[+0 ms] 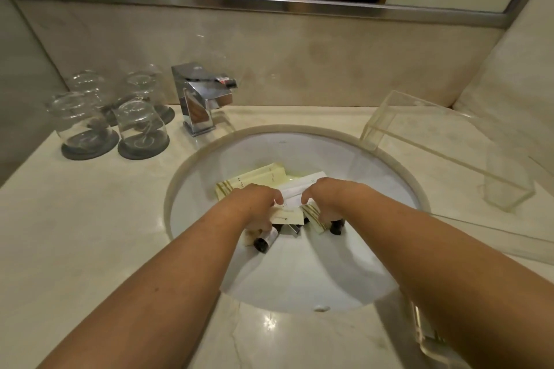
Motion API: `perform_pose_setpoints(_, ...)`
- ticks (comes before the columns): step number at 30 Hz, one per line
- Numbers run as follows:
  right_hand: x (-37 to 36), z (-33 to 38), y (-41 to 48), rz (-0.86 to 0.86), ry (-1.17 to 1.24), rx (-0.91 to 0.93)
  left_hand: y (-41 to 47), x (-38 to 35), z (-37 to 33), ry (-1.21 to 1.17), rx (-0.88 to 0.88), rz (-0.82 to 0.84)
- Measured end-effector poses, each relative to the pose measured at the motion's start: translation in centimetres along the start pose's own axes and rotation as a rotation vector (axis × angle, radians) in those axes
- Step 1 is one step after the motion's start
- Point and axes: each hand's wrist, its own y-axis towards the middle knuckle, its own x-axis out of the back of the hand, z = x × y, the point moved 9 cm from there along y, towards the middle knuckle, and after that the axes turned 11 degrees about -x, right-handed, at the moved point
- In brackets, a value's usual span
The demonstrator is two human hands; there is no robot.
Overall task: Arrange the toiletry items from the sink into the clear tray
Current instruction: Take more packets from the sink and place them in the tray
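**Gathering toiletries in the sink**

Left hand (257, 204) and right hand (326, 198) close on sachets (254, 180) and small bottles (265, 241) in the sink (344, 266); the clear tray (434, 156), right of the sink, holds nothing. Risk: overfilled hands may drop slippery bottles.

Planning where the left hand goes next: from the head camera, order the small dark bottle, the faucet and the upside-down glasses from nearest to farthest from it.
1. Small dark bottle: in the sink, under the left hand.
2. Faucet: behind the sink.
3. Upside-down glasses: far left on the counter.
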Motion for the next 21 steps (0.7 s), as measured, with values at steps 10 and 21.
perform_pose_setpoints(10,1.0,0.8,-0.1,-0.099,-0.089,0.046,-0.1,0.7,0.3,-0.108,0.005,-0.074)
perform_pose_setpoints(21,4.4,-0.5,-2.1,-0.185,0.183,0.228,-1.6,3.7,0.8,-0.245,0.026,-0.322)
